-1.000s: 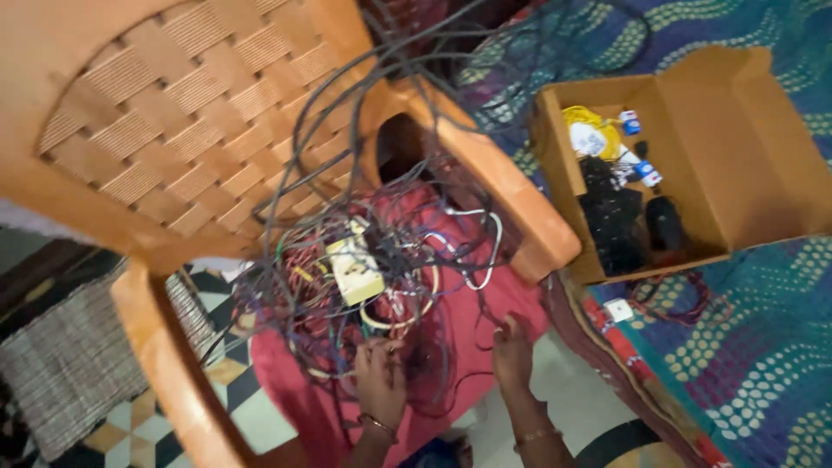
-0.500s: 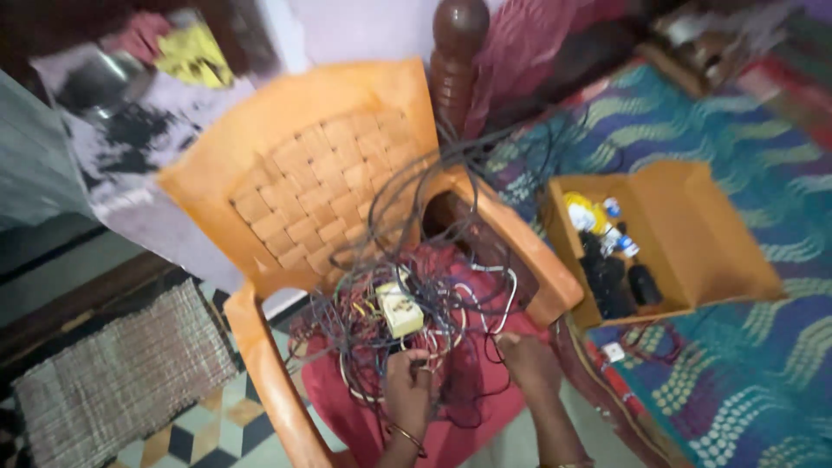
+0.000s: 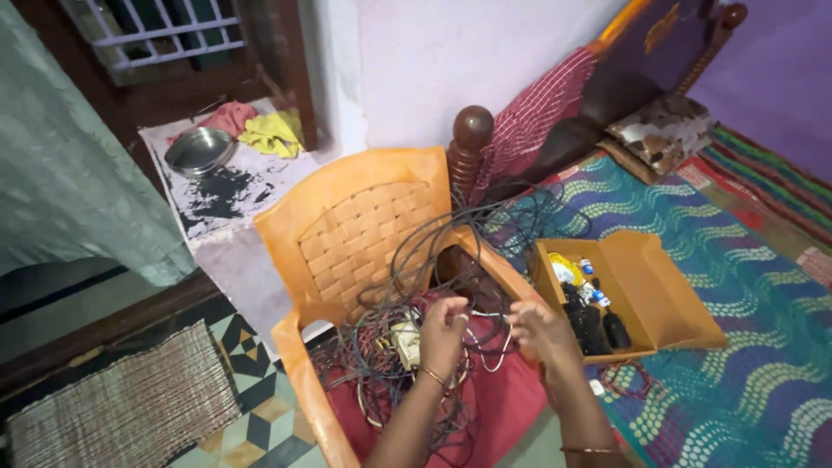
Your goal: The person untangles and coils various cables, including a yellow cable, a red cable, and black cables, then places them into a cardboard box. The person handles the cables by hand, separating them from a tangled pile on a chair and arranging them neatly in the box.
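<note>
- A person's left hand [image 3: 444, 329] and right hand [image 3: 539, 333] are raised over a tangle of wires [image 3: 390, 364] heaped on the red-covered seat of an orange plastic chair [image 3: 347, 225]; both sets of fingers are curled and pinch a thin wire [image 3: 487, 315] stretched between them.
- A pale switch box [image 3: 406, 342] sits in the tangle, just left of the left fingers; dark loops of cable climb the chair back above them.
- Right of the right fingers, an open cardboard box [image 3: 667, 299] of small parts rests on a patterned bedspread [image 3: 745, 347]; the chair's armrest [image 3: 498, 273] stands between.
- Half a second ago both hands were low in the heap; they have since lifted, and the view has pulled back.
- A woven mat [image 3: 121, 407] and tiled floor [image 3: 251, 425] lie open to the far left; a steel bowl [image 3: 198, 149] sits well beyond.
</note>
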